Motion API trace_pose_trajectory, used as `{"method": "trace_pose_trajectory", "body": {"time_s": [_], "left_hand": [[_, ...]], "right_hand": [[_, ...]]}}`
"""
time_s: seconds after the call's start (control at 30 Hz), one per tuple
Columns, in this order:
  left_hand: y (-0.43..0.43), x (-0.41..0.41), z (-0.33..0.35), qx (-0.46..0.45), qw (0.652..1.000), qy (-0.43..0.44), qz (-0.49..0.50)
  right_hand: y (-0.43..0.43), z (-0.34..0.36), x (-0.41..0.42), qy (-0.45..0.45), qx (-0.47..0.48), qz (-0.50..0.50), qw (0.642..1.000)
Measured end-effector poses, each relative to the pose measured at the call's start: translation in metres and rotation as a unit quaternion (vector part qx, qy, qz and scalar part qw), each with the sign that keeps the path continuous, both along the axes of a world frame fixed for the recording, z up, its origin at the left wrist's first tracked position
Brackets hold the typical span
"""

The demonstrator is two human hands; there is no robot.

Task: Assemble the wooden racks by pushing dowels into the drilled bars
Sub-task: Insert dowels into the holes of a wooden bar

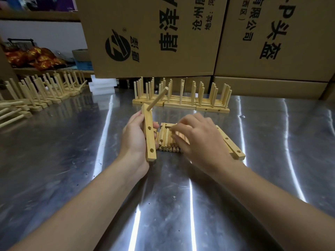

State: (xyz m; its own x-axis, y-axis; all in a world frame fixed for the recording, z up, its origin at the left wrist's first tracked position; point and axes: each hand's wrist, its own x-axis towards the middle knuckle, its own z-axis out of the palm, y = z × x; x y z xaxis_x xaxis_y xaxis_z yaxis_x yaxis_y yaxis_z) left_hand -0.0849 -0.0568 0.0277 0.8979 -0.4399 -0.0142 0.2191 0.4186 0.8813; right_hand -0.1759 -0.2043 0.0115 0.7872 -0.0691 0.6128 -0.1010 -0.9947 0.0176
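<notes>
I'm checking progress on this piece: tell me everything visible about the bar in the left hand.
The bar is a pale, square-edged length of wood, held roughly upright. The left hand grips its middle from the left side. One dowel sits in its top hole, slanting up to the right; two round holes lower down are empty.

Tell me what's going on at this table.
A person is assembling racks on a metal table. The left hand grips a drilled bar with one dowel seated at its far end; two holes show empty. The right hand is down on the loose dowels, though blur hides whether it has one. Finished racks stand along the back.
</notes>
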Motion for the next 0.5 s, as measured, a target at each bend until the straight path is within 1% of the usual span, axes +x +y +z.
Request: {"method": "trace_pose_trajectory", "body": {"time_s": [0.03, 0.07, 0.1, 0.13, 0.17, 0.2, 0.27, 0.33, 0.43, 0.5], "left_hand": [[0.000, 0.000, 0.000, 0.000, 1.000, 0.000, -0.002], [0.000, 0.000, -0.001, 0.000, 1.000, 0.000, -0.002], [-0.001, 0.000, -0.001, -0.001, 1.000, 0.001, -0.004], [-0.001, -0.001, -0.001, -0.002, 1.000, 0.002, -0.006], [-0.002, -0.001, -0.002, 0.002, 1.000, 0.004, -0.010], [-0.003, -0.002, -0.003, 0.009, 1.000, 0.005, -0.016], [-0.006, -0.005, -0.005, 0.013, 0.999, 0.019, -0.036], [-0.008, -0.009, -0.006, 0.009, 0.996, 0.050, -0.070], [-0.010, -0.015, -0.005, -0.015, 0.988, 0.095, -0.122], [-0.011, -0.018, -0.004, -0.035, 0.983, 0.116, -0.137]], "right_hand": [[0.002, 0.003, -0.004, -0.052, 0.070, 0.013, 0.996], [0.002, 0.006, -0.010, -0.099, 0.171, 0.031, 0.980], [0.002, 0.010, -0.016, -0.131, 0.285, 0.054, 0.948], [0.001, 0.014, -0.023, -0.142, 0.392, 0.075, 0.906], [0.001, 0.017, -0.030, -0.140, 0.471, 0.093, 0.866], [0.000, 0.017, -0.038, -0.135, 0.519, 0.110, 0.837], [0.000, 0.013, -0.053, -0.122, 0.572, 0.142, 0.799], [0.000, 0.006, -0.063, -0.124, 0.591, 0.157, 0.782], [0.001, -0.004, -0.070, -0.131, 0.591, 0.159, 0.780], [0.001, -0.007, -0.071, -0.126, 0.584, 0.164, 0.785]]}}
